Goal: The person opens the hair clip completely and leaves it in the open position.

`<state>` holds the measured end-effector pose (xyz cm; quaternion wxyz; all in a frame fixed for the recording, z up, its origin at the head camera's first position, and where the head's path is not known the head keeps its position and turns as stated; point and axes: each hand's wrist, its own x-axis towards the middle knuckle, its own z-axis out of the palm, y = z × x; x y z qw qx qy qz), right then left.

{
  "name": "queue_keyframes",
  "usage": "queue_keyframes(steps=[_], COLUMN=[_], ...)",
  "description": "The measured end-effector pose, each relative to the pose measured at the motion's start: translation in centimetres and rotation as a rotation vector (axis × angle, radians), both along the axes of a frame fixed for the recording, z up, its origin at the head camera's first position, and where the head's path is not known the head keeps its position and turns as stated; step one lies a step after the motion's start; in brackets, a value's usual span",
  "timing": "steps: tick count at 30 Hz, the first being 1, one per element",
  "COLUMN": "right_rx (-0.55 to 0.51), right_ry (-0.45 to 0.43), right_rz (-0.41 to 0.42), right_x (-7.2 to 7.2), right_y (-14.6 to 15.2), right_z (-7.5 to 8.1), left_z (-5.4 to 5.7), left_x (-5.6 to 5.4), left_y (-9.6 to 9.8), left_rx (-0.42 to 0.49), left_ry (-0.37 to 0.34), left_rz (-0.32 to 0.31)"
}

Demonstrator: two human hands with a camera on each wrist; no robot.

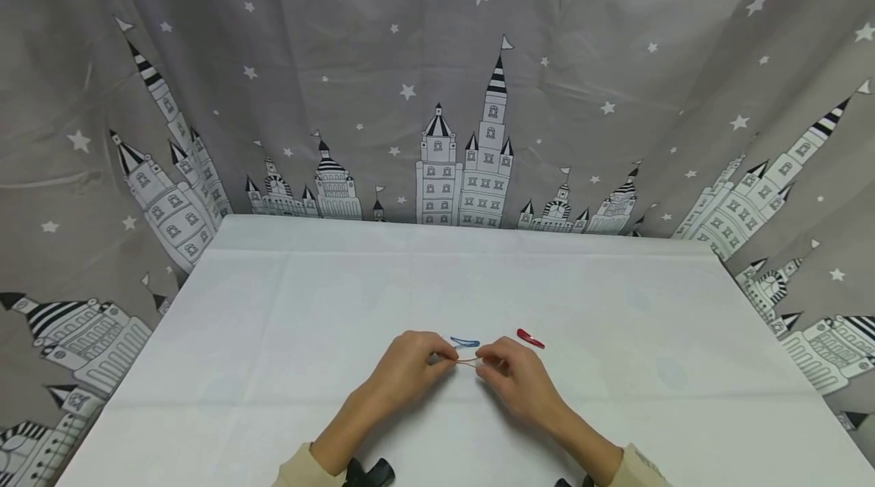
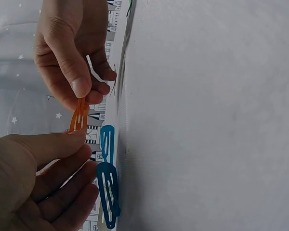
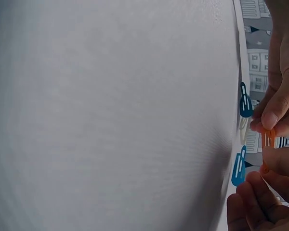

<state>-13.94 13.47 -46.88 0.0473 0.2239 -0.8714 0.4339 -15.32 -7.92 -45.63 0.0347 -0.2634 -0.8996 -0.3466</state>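
An orange snap hair clip (image 2: pixel 78 118) is stretched between the two hands, above the white table. My left hand (image 1: pixel 412 365) pinches one end of it between thumb and fingertips. The other end is pinched by my right hand (image 1: pixel 517 378), as the right wrist view also shows with the orange clip (image 3: pixel 268 138). Just beyond the fingertips lie blue snap clips (image 1: pixel 465 343); the left wrist view shows a lighter blue clip (image 2: pixel 107 143) and a darker one (image 2: pixel 108 195). A red clip (image 1: pixel 530 339) lies beyond the right hand.
A pale clip (image 3: pixel 243 131) shows between the blue ones in the right wrist view. The white table (image 1: pixel 287 297) spreads around the hands. Behind it hangs a grey curtain (image 1: pixel 383 8) printed with castles and stars. A black wrist mount (image 1: pixel 370 473) sits by the left sleeve.
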Motion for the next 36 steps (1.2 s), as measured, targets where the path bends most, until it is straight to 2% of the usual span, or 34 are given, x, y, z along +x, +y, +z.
queue_keyframes(steps=[19, 36], right_rx=[0.027, 0.060], right_ry=[-0.112, -0.090], right_rz=[-0.027, -0.032], right_x=[-0.6, -0.6], right_y=[-0.6, -0.8], right_z=[-0.2, -0.3], left_z=[-1.2, -1.3], left_x=[-0.5, -0.5], left_y=[-0.6, -0.6], left_rx=[0.096, 0.120], left_ry=[-0.121, -0.140], left_rz=[0.018, 0.024])
